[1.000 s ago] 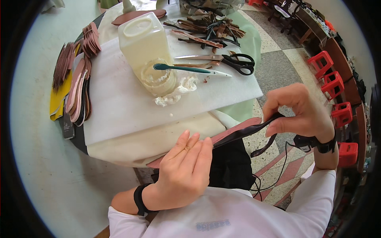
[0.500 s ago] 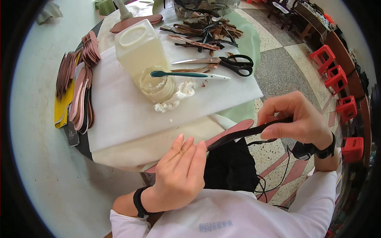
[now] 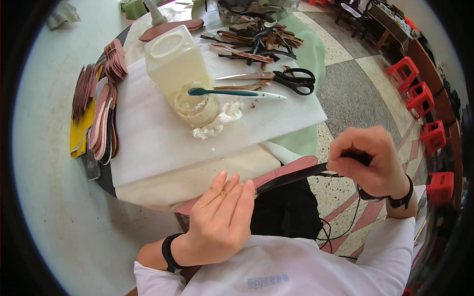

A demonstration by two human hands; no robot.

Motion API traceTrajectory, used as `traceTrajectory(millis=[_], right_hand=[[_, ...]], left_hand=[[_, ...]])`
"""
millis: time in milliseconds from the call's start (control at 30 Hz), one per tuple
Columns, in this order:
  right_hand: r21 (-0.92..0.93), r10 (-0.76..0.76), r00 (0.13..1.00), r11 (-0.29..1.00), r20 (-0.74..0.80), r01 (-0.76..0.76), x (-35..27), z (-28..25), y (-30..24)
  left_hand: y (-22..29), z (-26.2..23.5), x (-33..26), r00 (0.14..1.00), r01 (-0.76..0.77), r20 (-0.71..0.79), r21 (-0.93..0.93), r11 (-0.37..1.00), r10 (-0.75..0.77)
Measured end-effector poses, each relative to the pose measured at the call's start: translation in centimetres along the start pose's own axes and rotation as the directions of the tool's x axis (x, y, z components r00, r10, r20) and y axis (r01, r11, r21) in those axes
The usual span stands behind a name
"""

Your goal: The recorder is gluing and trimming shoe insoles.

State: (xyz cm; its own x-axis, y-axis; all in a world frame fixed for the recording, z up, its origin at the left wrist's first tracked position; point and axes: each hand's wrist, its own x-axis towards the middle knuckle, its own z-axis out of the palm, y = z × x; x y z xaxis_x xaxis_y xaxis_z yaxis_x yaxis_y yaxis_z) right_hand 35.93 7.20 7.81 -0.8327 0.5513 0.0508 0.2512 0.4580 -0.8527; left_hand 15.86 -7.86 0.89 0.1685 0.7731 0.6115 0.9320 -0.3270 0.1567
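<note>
A long pink strip [image 3: 289, 167] with a rounded end lies slantwise in front of me, over the table's near edge and my lap. My left hand [image 3: 219, 217] holds it, its straight fingers side by side across it and its thumb hidden. A narrow black band [image 3: 296, 178] runs along the pink strip's near edge, coming out from under the left fingers. At its far right end my right hand [image 3: 370, 160] pinches the band between thumb and bent fingers, drawn out straight and partly apart from the pink strip.
On the white-covered table [image 3: 148, 148] stand a plastic bottle [image 3: 173, 54] and an open jar [image 3: 195, 111] of whitish paste, a toothbrush [image 3: 237, 92] across its mouth. Crumpled tissue [image 3: 217, 123], scissors [image 3: 291, 81], scrap strips [image 3: 261, 39] and stacked pink pieces [image 3: 101, 118] lie around. Red stools [image 3: 434, 135] stand right.
My right hand has moved slightly down and right, its fingers more curled, and the black band's end has dropped with it. The pink strip's right end sits a little lower. The left hand barely moved.
</note>
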Motion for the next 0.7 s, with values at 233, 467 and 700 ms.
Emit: traceTrajectory(millis=[233, 467, 700], right_hand=[[0.342, 0.263, 0.960, 0.897, 0.093, -0.279, 0.5, -1.0, 0.5], [0.559, 0.298, 0.912, 0.722, 0.281, -0.408, 1.1, -1.1, 2.3], [0.726, 0.206, 0.900, 0.534, 0.385, -0.433, 1.8, -0.2, 3.5]], left_hand=[[0.2, -0.2, 0.2, 1.000, -0.019, 0.000, -0.028, 0.999, 0.019], [0.3, -0.6, 0.2, 0.999, 0.036, -0.016, -0.152, 0.988, -0.039], [0.4, -0.9, -0.1, 0.985, 0.155, -0.033, -0.281, 0.947, -0.171]])
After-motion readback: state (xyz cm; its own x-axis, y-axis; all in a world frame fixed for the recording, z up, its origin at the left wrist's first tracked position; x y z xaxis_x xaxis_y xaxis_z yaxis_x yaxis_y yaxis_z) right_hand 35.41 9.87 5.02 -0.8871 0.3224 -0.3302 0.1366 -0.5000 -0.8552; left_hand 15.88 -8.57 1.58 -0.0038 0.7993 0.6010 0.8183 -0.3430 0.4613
